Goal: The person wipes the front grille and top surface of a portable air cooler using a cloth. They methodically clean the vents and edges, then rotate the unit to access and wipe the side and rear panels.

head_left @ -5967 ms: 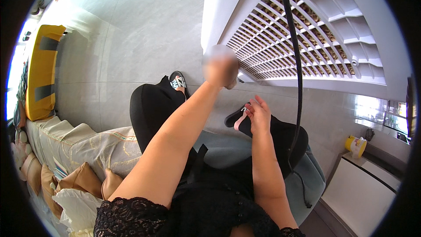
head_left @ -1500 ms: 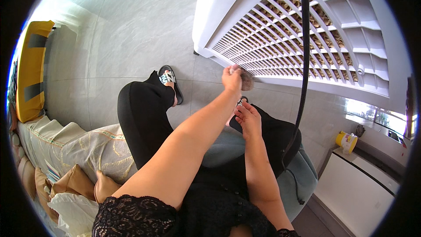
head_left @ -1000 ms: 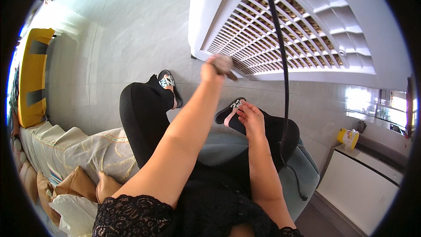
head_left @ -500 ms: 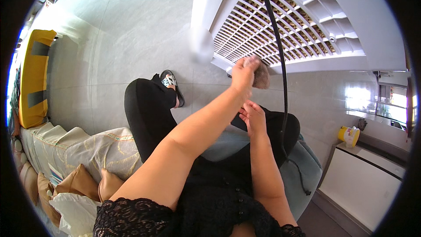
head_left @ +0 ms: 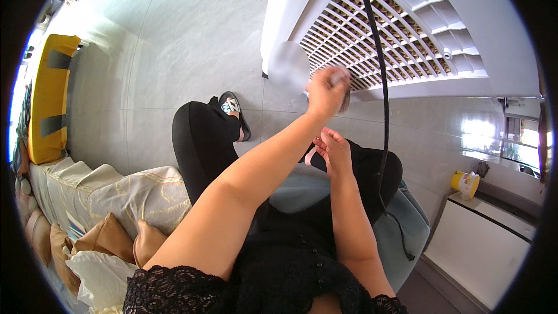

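Note:
My left hand (head_left: 327, 90) is blurred, its fingers closed round a crumpled brownish-grey rag (head_left: 347, 100) that hangs mostly hidden behind it. Hand and rag are at the lower edge of a white plastic grille (head_left: 378, 29) on a large white appliance (head_left: 465, 84); whether the rag touches the slats I cannot tell. Tan honeycomb-like material shows through the slats. Below the left hand, over my right leg, my right hand (head_left: 335, 150) is palm up and holds nothing, its fingers loosely bent and apart.
A black cable (head_left: 382, 70) hangs in front of the grille and passes right of my hands to the blue-grey seat (head_left: 401, 227). Draped fabric (head_left: 139, 195) and brown cushions (head_left: 107, 238) lie at left, near a yellow-black object (head_left: 49, 99). A white cabinet (head_left: 476, 250) carries a yellow container (head_left: 465, 184).
My left hand has moved slightly up with the rag, closer to the grille, and hides more of the rag. My right hand has barely moved. The whole view has shifted a little.

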### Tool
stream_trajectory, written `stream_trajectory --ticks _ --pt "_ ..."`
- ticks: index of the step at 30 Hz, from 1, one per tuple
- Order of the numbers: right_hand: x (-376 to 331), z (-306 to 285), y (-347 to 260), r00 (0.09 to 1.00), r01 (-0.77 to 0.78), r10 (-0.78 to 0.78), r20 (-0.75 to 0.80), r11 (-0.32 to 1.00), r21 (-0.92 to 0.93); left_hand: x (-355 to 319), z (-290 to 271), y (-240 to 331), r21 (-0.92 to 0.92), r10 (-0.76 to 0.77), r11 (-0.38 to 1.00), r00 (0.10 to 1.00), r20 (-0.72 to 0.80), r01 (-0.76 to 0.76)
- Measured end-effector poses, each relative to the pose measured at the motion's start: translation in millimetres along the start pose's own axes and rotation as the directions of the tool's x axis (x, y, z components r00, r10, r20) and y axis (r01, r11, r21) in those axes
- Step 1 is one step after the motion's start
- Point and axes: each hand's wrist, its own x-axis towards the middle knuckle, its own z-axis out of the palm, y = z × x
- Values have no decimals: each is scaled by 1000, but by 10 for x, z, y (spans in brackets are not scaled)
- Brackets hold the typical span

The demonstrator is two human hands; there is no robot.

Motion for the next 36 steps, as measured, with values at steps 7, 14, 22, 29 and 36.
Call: stream_trajectory --ticks 7,14,22,29,36 --pt "-66 -66 -79 998 12 -13 -60 1000 -16 -100 -404 472 -541 -88 834 994 65 110" --pt "-6 -13 1 999 -37 37 -37 999 -22 574 -483 203 -628 -222 775 961 -168 69" --pt "62 -15 26 998 -41 38 -41 997 -63 365 -821 5 -667 -492 667 869 -58 333" --pt "58 112 -15 999 -47 47 -7 994 -96 519 -583 476 -542 -44 839 985 -166 -54" --pt "145 11 58 999 -52 51 -12 996 -73 506 -378 108 -553 -21 821 962 -274 -140"
